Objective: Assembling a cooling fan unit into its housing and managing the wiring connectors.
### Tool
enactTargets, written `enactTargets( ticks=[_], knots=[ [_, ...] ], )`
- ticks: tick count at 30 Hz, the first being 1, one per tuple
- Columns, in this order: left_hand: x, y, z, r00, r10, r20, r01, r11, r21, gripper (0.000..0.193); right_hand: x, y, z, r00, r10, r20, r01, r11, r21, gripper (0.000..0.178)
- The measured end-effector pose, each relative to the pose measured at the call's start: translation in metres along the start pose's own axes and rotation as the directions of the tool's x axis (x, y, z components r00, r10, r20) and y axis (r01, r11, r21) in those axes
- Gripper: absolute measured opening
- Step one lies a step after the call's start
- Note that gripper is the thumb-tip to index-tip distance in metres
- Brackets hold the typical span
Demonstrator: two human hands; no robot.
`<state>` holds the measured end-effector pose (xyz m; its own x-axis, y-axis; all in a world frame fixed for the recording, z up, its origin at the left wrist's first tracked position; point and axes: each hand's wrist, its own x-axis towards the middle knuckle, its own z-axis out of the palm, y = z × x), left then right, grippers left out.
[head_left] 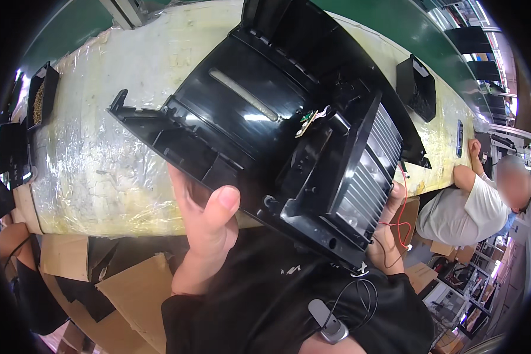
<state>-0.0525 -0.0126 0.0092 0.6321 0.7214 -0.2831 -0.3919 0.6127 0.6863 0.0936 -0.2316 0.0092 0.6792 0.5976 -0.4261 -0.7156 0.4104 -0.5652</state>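
A large black plastic housing [242,138] is held up, tilted, over the front edge of the table. My left hand [206,218] grips its lower left edge, thumb on top and the other fingers mostly hidden beneath. At its right end, my right hand [389,242] holds the side by a ribbed panel [371,159]; most of those fingers are hidden behind the part. Inside the housing shows a long slot, and a small circuit board [308,123] with a white connector sits near the middle. Thin red and dark wires [405,221] hang beside my right hand.
Yellowed plastic film covers the table [100,177]. A black bin of small tan pieces [41,97] stands at left, another black bin [417,88] at back right. Cardboard [133,301] lies below. Another person [466,206] sits at right; someone's arm [20,242] shows at left.
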Motion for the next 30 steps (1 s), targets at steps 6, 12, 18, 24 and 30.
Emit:
enactTargets(
  ticks=[6,12,18,24,30],
  knots=[
    [0.004,0.0,0.003,0.998,0.052,0.039,-0.051,0.999,-0.017,0.094,0.007,0.003,0.007,0.985,-0.114,-0.13,0.087,0.977,-0.194,0.07],
    [0.009,-0.002,0.006,0.999,0.031,0.028,-0.03,0.999,-0.045,0.089,0.011,-0.002,0.012,0.979,-0.145,-0.141,0.108,0.963,-0.246,0.064],
    [0.01,-0.019,0.01,0.969,0.239,0.057,-0.245,0.924,0.294,0.098,0.009,-0.005,-0.004,0.993,0.0,-0.119,-0.015,0.992,-0.128,0.057],
    [0.005,-0.012,0.001,0.991,0.133,-0.018,-0.123,0.957,0.261,0.071,-0.007,-0.026,-0.044,0.936,0.231,0.267,-0.166,0.956,-0.243,0.084],
    [-0.043,-0.028,0.003,0.978,0.188,0.091,-0.209,0.895,0.394,0.082,-0.059,-0.161,-0.054,0.985,0.168,0.026,0.008,0.103,-0.995,0.053]
  ],
)
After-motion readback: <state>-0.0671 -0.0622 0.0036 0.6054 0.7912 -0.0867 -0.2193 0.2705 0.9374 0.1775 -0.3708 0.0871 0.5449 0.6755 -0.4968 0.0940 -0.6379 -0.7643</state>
